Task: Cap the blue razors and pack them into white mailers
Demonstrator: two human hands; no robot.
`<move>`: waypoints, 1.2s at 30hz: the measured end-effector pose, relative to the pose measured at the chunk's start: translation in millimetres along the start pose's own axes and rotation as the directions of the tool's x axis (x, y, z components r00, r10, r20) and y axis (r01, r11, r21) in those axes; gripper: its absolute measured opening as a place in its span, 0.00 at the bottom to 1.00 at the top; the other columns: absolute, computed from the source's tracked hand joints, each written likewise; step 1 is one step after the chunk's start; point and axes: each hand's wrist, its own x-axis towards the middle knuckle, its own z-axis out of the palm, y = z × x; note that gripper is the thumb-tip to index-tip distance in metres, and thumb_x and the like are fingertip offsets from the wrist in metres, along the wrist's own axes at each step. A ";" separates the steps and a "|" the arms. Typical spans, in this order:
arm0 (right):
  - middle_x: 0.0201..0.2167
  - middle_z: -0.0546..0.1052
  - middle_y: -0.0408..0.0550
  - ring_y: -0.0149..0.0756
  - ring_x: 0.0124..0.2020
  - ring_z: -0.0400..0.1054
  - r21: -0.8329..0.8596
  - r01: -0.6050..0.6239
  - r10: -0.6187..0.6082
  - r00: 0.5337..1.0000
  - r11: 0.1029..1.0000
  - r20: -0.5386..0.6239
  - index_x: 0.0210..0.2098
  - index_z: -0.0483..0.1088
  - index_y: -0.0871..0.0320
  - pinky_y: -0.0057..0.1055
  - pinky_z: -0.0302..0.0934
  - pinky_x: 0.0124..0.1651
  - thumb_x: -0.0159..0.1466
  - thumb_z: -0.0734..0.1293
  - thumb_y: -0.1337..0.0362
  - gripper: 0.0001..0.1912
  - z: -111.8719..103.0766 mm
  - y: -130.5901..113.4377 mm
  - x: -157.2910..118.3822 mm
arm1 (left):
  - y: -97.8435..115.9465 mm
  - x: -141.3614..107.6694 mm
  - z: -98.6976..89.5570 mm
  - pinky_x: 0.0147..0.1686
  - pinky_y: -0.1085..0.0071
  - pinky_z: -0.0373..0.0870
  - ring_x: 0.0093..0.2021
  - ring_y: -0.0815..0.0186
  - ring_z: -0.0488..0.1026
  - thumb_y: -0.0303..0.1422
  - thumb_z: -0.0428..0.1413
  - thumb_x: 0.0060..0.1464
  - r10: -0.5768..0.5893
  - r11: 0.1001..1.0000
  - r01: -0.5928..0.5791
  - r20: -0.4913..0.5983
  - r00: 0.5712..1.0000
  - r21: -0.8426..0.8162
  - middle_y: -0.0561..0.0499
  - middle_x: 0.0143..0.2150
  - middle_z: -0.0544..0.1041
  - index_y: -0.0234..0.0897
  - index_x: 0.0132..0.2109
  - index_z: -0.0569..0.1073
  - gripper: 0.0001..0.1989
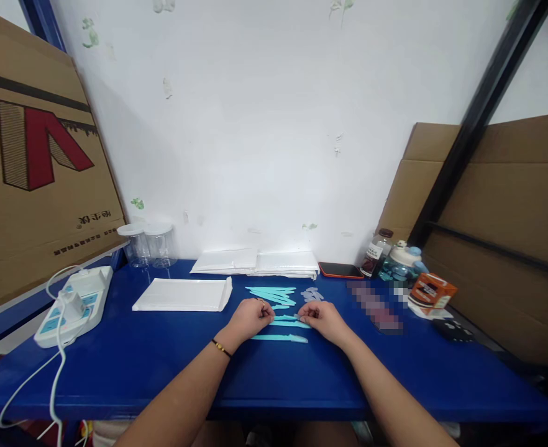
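Between my two hands runs a slim turquoise eyebrow razor point(284, 318), low over the blue table. Its left end is pinched in the fingers of my left hand point(250, 320). At its other end, my right hand point(324, 321) is closed on a small, see-through blade cap point(297, 317). Two more razors lie closer to me, one partly beneath my hands and one lower razor point(276, 338) with a clear tip at its right. Just beyond my left hand is a loose pile of turquoise razors point(271, 293). Small greyish caps point(312, 294) are heaped to the right of that pile.
A white padded envelope point(181, 295) lies left; more white packets point(281, 263) rest against the wall. Two clear jars point(161, 248) and a power strip point(76, 304) stand left. Rightward are a phone point(340, 270), a brown-capped bottle point(375, 253) and an orange box point(431, 293).
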 end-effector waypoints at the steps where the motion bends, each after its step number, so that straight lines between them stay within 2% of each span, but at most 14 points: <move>1: 0.24 0.74 0.44 0.34 0.26 0.66 0.000 -0.009 0.009 1.000 1.000 0.006 0.30 0.75 0.54 0.28 0.57 0.29 0.54 0.67 0.64 0.05 -0.4 -0.5 0.5 | -0.7 0.2 -0.1 0.30 0.75 0.61 0.31 0.67 0.70 0.33 0.52 0.48 0.002 1.000 -0.001 0.005 1.000 -0.005 0.52 0.30 0.76 0.38 0.32 0.77 0.09; 10: 0.22 0.73 0.44 0.32 0.23 0.63 0.061 -0.022 0.017 0.996 0.998 0.090 0.30 0.75 0.55 0.27 0.54 0.27 0.55 0.67 0.62 0.06 -3.4 0.8 -0.2 | -6.2 1.9 1.2 0.32 0.75 0.61 0.31 0.68 0.71 0.33 0.53 0.47 0.010 1.000 -0.010 -0.003 1.000 -0.008 0.54 0.30 0.77 0.40 0.31 0.77 0.07; 16: 0.22 0.73 0.44 0.32 0.23 0.62 0.076 -0.027 0.021 0.997 0.997 0.074 0.30 0.75 0.55 0.26 0.53 0.26 0.54 0.67 0.63 0.05 -2.1 1.0 0.2 | -7.3 2.2 2.5 0.31 0.75 0.61 0.31 0.68 0.70 0.34 0.53 0.48 0.007 1.000 -0.007 -0.015 1.000 -0.014 0.53 0.30 0.77 0.39 0.31 0.77 0.08; 27: 0.20 0.71 0.43 0.30 0.22 0.59 0.096 -0.041 0.033 0.996 0.995 0.080 0.30 0.75 0.57 0.25 0.51 0.25 0.54 0.67 0.64 0.06 -3.4 1.3 0.3 | -8.2 2.3 1.9 0.29 0.76 0.60 0.29 0.69 0.70 0.36 0.53 0.48 -0.029 0.999 0.030 0.030 0.999 -0.023 0.54 0.29 0.76 0.39 0.32 0.77 0.09; 36: 0.21 0.72 0.44 0.31 0.22 0.61 0.089 -0.046 0.039 0.996 0.995 0.077 0.30 0.75 0.57 0.26 0.52 0.25 0.54 0.67 0.63 0.06 -2.3 4.0 2.1 | -8.4 3.5 1.4 0.28 0.76 0.60 0.29 0.69 0.70 0.35 0.53 0.47 -0.025 0.999 0.026 0.033 0.999 -0.028 0.54 0.29 0.77 0.39 0.32 0.77 0.09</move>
